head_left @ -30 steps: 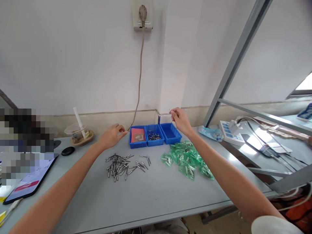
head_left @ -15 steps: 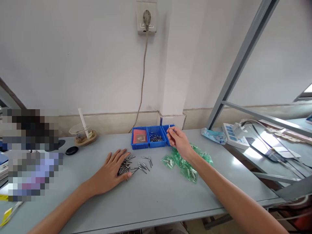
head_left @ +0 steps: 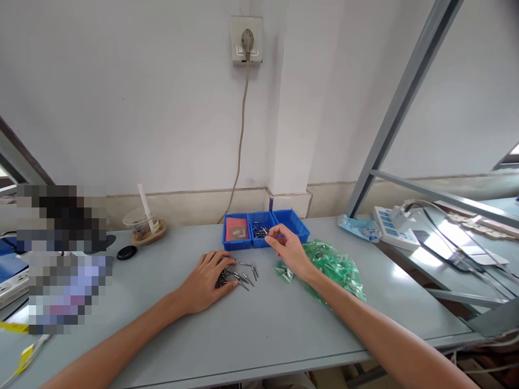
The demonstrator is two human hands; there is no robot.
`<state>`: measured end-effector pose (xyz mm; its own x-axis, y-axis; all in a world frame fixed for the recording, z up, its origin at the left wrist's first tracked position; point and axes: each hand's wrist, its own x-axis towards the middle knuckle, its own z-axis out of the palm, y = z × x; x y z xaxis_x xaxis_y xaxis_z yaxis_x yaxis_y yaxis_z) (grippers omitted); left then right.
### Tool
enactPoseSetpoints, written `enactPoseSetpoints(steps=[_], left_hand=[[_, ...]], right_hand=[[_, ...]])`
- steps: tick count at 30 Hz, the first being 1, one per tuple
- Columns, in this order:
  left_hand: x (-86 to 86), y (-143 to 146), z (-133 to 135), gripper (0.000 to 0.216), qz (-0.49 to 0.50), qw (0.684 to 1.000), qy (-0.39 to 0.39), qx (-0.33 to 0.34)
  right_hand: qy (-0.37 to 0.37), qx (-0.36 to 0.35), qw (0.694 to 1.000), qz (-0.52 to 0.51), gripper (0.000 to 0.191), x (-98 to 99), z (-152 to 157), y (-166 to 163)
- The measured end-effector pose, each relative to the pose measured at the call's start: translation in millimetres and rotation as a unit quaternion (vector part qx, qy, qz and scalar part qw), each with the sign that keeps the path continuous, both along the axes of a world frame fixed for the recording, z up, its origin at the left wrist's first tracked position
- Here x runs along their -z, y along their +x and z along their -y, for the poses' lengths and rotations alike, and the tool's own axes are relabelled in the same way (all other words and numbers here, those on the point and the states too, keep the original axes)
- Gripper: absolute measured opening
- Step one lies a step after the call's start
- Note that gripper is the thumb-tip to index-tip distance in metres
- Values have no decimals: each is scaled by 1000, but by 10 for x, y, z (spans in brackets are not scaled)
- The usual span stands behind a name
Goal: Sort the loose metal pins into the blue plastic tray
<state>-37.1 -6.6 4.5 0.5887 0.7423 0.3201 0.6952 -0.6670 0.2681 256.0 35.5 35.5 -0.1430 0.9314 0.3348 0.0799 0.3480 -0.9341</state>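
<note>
My left hand [head_left: 211, 276] lies palm down on a loose pile of small metal pins [head_left: 245, 273] on the grey table [head_left: 259, 329], fingers resting flat over the pins. My right hand [head_left: 287, 249] hovers just right of the pile, at the front edge of the middle blue bin [head_left: 259, 243]. Its thumb and fingers are pinched together, and what they hold is too small to see. That bin contains more pins. The left blue bin [head_left: 235, 246] holds a red card, and the right blue bin [head_left: 295, 229] looks bare. Small green plastic bags [head_left: 334, 266] lie heaped under my right forearm.
A clear cup with a straw [head_left: 142, 224] and a black oval object [head_left: 127, 252] sit at the back left. A white power strip [head_left: 391, 227] and a blue packet [head_left: 359, 227] lie at the right, behind a slanted grey frame post [head_left: 399, 102]. A cable hangs from the wall socket [head_left: 246, 40].
My left hand came back from the bins onto the pin pile. My right hand dropped from above the right bin and moved left to the middle bin's front edge.
</note>
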Motion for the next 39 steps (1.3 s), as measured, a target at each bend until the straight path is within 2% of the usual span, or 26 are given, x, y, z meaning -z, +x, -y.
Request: enactPoseSetpoints(steps=[6, 11, 13, 15, 18, 20, 22, 26, 29, 32, 36, 39], left_hand=[[-64, 59, -151, 30, -12, 999, 3, 39], [-80, 27, -140, 27, -1, 999, -13, 42], [-77, -6, -124, 27, 3, 999, -19, 42], [-74, -38, -119, 28, 5, 999, -25, 38], [-76, -75, -135, 28, 11, 999, -33, 32], [-80, -91, -148, 27, 15, 999, -34, 30], [-84, -102, -153, 26, 18, 999, -34, 28], [-82, -110, -148, 26, 27, 999, -35, 26], [-71, -113, -156, 27, 33, 998, -38, 27], [-60, -118, -173, 28, 36, 998, -38, 29], [-56, -128, -181, 28, 35, 998, -45, 27], [-56, -131, -179, 28, 35, 998, -49, 22]], right_hand=[[-63, -28, 997, -27, 35, -2, 36, -8], [-136, -80, 981, -116, 34, -25, 75, -18], [-139, -75, 980, -118, 32, -12, 84, -30], [-117, -45, 988, -85, 31, 10, 90, -41], [-36, 4, 999, 10, 26, 38, 109, -48], [45, 39, 994, 88, 21, 38, 134, -44], [95, 56, 983, 147, 17, 24, 161, -36], [118, 53, 976, 177, 14, 0, 179, -19], [83, 30, 986, 142, 19, 6, 153, -16], [-11, -2, 999, 48, 33, 16, 118, -22], [-143, -37, 985, -87, 47, 7, 83, -16], [-184, -26, 975, -119, 51, 2, 64, 2]])
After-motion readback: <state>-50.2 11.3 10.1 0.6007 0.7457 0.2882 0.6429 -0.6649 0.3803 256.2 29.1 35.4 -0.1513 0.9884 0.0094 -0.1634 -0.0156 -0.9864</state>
